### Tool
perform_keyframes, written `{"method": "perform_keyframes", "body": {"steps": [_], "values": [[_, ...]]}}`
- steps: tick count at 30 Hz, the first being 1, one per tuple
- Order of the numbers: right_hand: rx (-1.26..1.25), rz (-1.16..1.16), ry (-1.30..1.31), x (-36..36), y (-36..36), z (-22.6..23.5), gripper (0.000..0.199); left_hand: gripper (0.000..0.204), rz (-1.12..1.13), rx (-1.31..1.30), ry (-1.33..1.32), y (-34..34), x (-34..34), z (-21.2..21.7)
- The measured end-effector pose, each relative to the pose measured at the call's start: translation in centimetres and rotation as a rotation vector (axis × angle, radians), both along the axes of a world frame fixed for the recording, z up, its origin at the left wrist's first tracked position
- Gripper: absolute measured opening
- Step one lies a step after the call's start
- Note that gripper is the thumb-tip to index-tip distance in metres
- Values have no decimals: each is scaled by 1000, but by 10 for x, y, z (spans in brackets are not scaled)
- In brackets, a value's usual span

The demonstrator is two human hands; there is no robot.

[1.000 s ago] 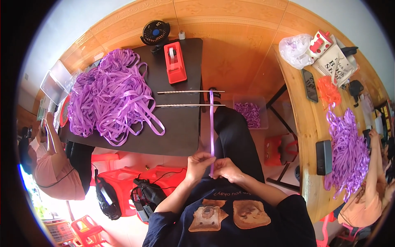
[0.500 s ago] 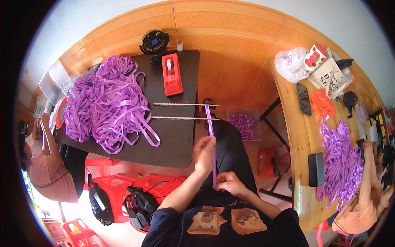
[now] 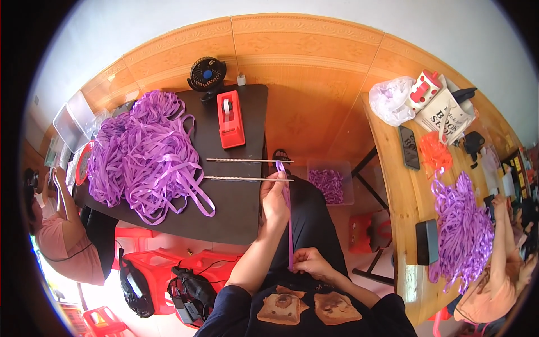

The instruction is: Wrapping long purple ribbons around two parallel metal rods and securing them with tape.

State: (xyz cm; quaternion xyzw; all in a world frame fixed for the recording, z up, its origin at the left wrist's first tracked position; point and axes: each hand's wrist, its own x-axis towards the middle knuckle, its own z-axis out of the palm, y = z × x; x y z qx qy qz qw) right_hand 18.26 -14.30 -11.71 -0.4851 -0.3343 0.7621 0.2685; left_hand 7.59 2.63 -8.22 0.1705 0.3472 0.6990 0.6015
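Note:
Two thin rods, a far rod (image 3: 250, 160) and a near rod (image 3: 247, 178), jut out past the right edge of the black table. Over their free ends passes a narrow purple ribbon (image 3: 290, 230), which runs down toward my lap. My left hand (image 3: 274, 199) is closed on the ribbon, its fingertips right at the near rod. Lower down, in front of my shirt, my right hand (image 3: 312, 264) pinches the ribbon's lower part, so that the stretch between my hands looks straight. A big heap of purple ribbon (image 3: 149, 160) lies left of the rods.
On the black table (image 3: 236, 208) stand a red tape dispenser (image 3: 231, 121) and a small fan (image 3: 207, 74). A clear bin (image 3: 349, 191) of purple pieces is on the floor. The wooden table (image 3: 410, 224) at right bears more ribbon (image 3: 463, 224) and a phone (image 3: 409, 147). Two co-workers sit at the sides.
My left hand has moved up along the ribbon to the near rod. My right hand still pinches the lower part. The whole view has shifted slightly.

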Motion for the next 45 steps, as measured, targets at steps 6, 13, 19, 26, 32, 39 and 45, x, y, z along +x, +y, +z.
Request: {"method": "perform_keyframes", "body": {"steps": [6,13,19,26,32,39,45], "values": [[136,25,-49,19,-3,16,8,4,-214,-21,65,-2,-3,-3],[627,-158,-534,72,8,36,22,4,-636,64,288,-46,-15,18],[936,-164,38,62,57,94,55,4,-910,156,609,-77,-33,70],[931,131,58,54,72,86,13,5,-871,382,1079,-94,-63,103],[737,76,143,48,58,108,13,2,-960,87,686,-99,-69,92],[914,35,46,46,53,106,11,11,-1108,30,310,-98,-70,74],[1014,16,17,45,53,117,12,22,-1195,-53,159,-96,-76,69]]}}
